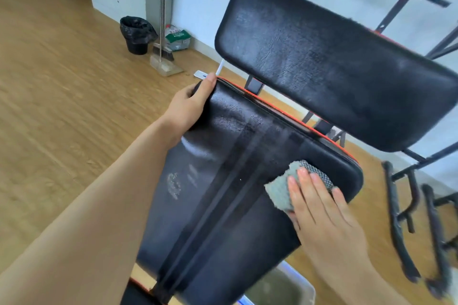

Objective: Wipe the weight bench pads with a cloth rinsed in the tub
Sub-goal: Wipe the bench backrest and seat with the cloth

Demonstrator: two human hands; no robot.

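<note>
The tub sat nearest, at six o'clock, under the seat pad. The right hand pressed the cloth flat, fingers extended, at the pad's four o'clock edge. The left hand gripped the eleven o'clock corner. The pad's long axis ran six to twelve; the back pad lay beyond, farther from both hands.

Right hand presses cloth on seat pad; left hand grips its corner.

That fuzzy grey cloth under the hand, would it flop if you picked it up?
Probably floppy: the fuzzy grey cloth bunches under the right hand. Likely light, maybe damp; the black seat pad shows streaks.
</note>
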